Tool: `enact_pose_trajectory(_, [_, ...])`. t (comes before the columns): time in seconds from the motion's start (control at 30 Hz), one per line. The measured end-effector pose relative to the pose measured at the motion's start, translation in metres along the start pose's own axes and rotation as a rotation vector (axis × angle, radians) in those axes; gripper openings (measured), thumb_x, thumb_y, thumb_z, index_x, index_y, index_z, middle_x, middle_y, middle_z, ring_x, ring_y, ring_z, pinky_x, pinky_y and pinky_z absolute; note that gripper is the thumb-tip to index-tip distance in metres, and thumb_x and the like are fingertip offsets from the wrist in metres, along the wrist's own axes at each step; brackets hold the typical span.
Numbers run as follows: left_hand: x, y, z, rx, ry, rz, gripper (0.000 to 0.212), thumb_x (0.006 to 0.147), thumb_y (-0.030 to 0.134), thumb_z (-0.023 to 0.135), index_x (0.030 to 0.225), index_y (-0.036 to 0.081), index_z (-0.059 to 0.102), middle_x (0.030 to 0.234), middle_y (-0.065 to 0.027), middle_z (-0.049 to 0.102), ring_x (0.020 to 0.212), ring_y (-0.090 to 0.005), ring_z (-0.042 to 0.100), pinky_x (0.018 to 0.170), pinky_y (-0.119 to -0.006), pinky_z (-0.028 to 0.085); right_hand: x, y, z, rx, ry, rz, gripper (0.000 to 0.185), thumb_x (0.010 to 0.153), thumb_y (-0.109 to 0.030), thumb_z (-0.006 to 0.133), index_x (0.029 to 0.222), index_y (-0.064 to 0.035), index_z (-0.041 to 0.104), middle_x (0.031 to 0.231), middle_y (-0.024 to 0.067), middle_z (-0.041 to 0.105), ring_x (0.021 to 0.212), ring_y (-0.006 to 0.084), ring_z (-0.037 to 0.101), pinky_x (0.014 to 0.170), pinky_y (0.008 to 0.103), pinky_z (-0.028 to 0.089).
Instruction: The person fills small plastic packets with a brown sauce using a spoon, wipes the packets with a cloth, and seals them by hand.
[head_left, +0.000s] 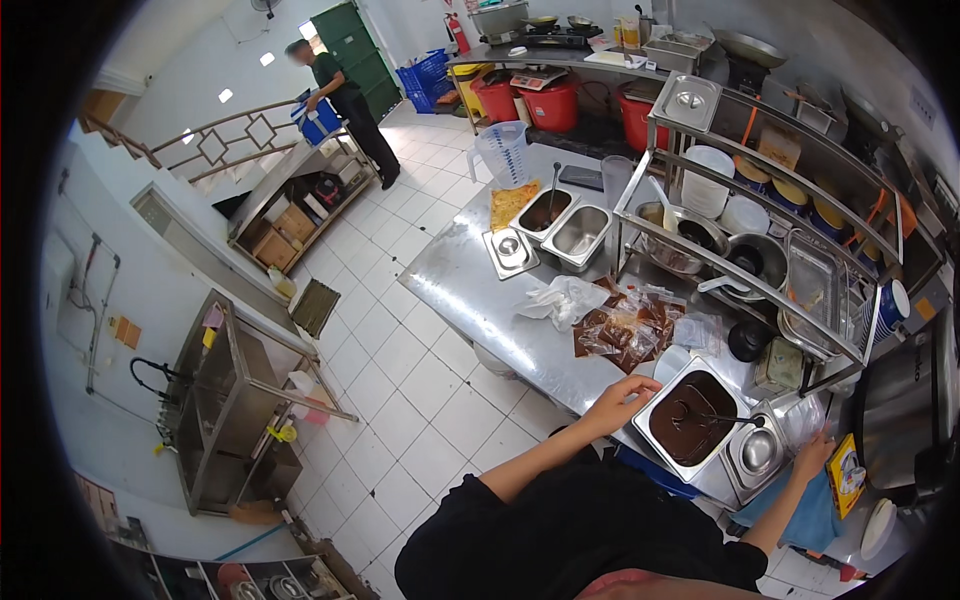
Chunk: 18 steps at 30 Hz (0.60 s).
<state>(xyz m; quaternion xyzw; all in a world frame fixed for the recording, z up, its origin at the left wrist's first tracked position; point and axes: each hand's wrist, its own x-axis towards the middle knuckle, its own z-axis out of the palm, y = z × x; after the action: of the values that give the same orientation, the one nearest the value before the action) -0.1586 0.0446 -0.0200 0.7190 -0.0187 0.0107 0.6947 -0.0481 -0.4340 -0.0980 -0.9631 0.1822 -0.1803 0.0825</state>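
In front of me a steel food pan (697, 416) holds dark brown sauce, with a black-handled ladle (739, 420) standing in it. My left hand (622, 399) is at the pan's left corner, fingers spread; whether it touches the rim is unclear. To the right of the pan lies a steel lid (757, 454). My right hand (814, 454) reaches to the edge of some clear plastic bags (801, 416); its grip is too small to make out. Beyond the pan, several filled sauce packets (626, 322) are heaped on the steel table (480, 300).
A crumpled white plastic bag (562, 300), two deep steel pans (577, 232) and a measuring jug (502, 154) stand farther along. A steel rack (757, 315) borders the right side. A blue cloth (806, 514) lies near my right arm. Across the room, a person (345, 97) handles a blue bag (315, 120).
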Motion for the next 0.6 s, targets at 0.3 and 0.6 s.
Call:
enact_pose_trajectory(0.3, [0.003,0.016,0.010,-0.058,-0.048,0.122,0.022,0.092,0.012,0.051,0.111,0.002,0.058,0.106,-0.0074,0.058,0.103,-0.0153,0.055,0.093,-0.029,0.041,-0.010,-0.033,-0.050,0.772,0.404,0.132,0.027,0.096,-0.017,0.044,0.116,-0.0008,0.053,0.106,0.0129,0.061,0.089,0.0194,0.058,0.075,0.0272,0.046])
enact_pose_trajectory(0.6, [-0.002,0.076,0.042,0.077,-0.103,0.305,0.061,0.082,0.020,0.066,0.133,0.005,0.038,0.127,-0.0106,0.045,0.118,-0.0214,0.044,0.098,-0.033,0.036,-0.116,-0.217,-0.179,1.179,-0.351,-0.192,0.022,0.093,-0.021,0.052,0.083,-0.0023,0.059,0.081,0.0021,0.054,0.074,0.0095,0.048,0.064,0.0219,0.037])
